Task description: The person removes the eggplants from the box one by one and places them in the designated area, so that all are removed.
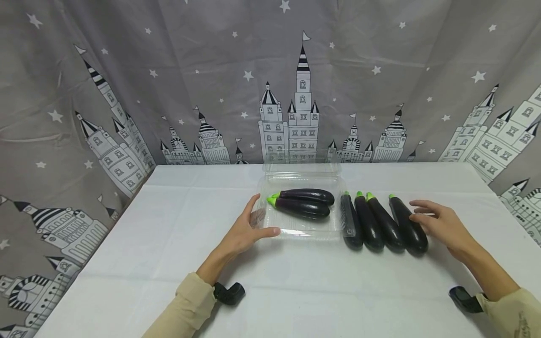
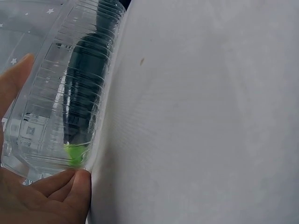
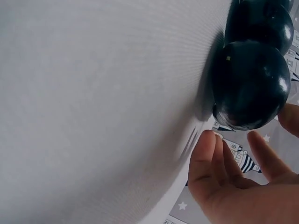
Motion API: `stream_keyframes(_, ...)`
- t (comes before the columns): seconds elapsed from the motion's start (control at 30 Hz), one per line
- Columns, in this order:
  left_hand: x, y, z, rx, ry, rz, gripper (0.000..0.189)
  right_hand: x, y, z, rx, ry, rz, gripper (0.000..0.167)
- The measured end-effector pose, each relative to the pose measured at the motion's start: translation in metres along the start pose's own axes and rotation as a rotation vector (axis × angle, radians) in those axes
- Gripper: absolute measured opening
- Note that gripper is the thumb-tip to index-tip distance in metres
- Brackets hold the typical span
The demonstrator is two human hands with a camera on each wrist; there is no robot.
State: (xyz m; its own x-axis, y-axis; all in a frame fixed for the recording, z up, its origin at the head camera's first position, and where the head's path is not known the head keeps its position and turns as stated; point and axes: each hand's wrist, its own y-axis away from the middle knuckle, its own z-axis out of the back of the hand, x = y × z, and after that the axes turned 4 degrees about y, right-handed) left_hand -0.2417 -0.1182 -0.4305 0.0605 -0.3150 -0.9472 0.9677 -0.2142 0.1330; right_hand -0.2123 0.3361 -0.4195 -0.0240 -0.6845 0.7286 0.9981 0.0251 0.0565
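Note:
Two dark purple eggplants with green stem ends lie side by side in a clear plastic container, its lid folded open at the back. At the container's left end, my left hand holds the front corner, thumb by the front rim and fingers against the end wall. In the left wrist view an eggplant shows through the ribbed wall. To the right, my right hand has its spread fingers at the side of the rightmost loose eggplant; its rounded end fills the right wrist view's upper right.
Several loose eggplants stand in a row right of the container, the leftmost eggplant close against its side. A white cloth covers the table. Behind hangs a grey curtain with castles and stars.

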Motion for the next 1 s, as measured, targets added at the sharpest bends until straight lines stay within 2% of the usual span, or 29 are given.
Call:
stream_keyframes(0.13, -0.0002, 0.0002, 0.0000, -0.001, -0.004, 0.006, 0.110, 0.0019, 0.0007, -0.0005, -0.001, -0.007, -0.022, 0.050)
stream_keyframes(1.0, -0.0004, -0.0005, -0.0011, -0.007, -0.017, 0.006, 0.108, 0.0010, 0.0015, -0.0044, 0.011, 0.000, -0.005, 0.050)
